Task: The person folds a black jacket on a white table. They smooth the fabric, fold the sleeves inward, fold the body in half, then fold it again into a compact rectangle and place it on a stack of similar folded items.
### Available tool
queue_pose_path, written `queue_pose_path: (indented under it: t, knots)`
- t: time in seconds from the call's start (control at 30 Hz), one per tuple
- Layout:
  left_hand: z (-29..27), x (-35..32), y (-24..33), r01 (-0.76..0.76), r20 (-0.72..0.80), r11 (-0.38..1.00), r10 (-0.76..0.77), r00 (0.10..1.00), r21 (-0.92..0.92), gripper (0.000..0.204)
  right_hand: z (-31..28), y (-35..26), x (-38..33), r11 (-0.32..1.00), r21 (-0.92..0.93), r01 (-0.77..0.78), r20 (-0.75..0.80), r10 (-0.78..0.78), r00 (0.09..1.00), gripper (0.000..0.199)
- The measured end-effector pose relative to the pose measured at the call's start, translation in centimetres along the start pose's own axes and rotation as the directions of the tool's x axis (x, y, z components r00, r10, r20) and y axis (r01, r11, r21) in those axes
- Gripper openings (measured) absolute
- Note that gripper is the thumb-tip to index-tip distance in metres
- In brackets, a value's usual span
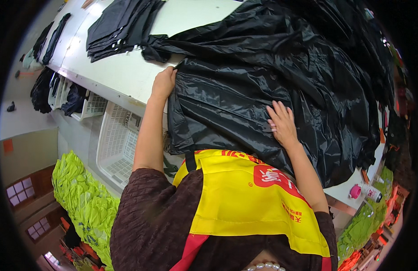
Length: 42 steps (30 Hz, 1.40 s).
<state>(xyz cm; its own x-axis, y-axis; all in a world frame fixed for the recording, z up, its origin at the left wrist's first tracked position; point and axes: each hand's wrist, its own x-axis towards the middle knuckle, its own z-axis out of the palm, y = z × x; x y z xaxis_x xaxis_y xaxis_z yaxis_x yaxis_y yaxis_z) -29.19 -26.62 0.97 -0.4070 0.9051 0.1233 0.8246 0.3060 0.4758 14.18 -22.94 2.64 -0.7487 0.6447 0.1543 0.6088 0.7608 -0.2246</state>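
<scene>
Hands on black glossy fabric spread over the white table.
Left hand pinches the fabric's far-left edge; right hand lies open, flat on it, gripping nothing.

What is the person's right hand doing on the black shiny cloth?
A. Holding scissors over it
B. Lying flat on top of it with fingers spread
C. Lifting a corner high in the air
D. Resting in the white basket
B: the right hand lies palm-down, fingers spread, on the black shiny cloth, while the left hand takes hold of its edge over the white table.
</scene>
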Motion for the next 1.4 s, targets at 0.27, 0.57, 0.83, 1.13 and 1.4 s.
queue_pose_path:
  t: [0.27,0.57,0.83,1.13,1.4]
  knots:
    - [-3.6,-0.5,-2.7,0.167,0.196,0.942,-0.113,0.974,-0.29,0.025,0.8,1.5,-1.4,0.995,-0.018,-0.097,-0.078,0.096,0.992,0.035]
    - [-9.0,-11.0,-1.6,0.469,0.428,0.755,-0.275,0.861,-0.458,0.039,2.1,2.4,-2.2,0.998,-0.016,-0.065,-0.107,0.063,0.992,0.036]
    - [-6.9,-24.0,1.7,0.104,0.194,0.941,-0.042,0.98,-0.323,0.08,2.3,2.3,-2.0,0.999,-0.01,-0.031,-0.125,0.029,0.992,0.038]
    - [-5.2,-24.3,3.8,0.165,-0.138,0.609,-0.419,0.897,-0.776,0.014,2.4,3.0,-1.9,0.997,0.049,-0.065,-0.079,0.068,0.994,0.035]
    - [-6.5,-24.4,5.4,0.124,0.037,0.118,-0.558,0.829,-0.985,0.008,-5.2,-11.9,3.3,0.789,0.526,-0.318,0.383,0.115,0.917,0.027]
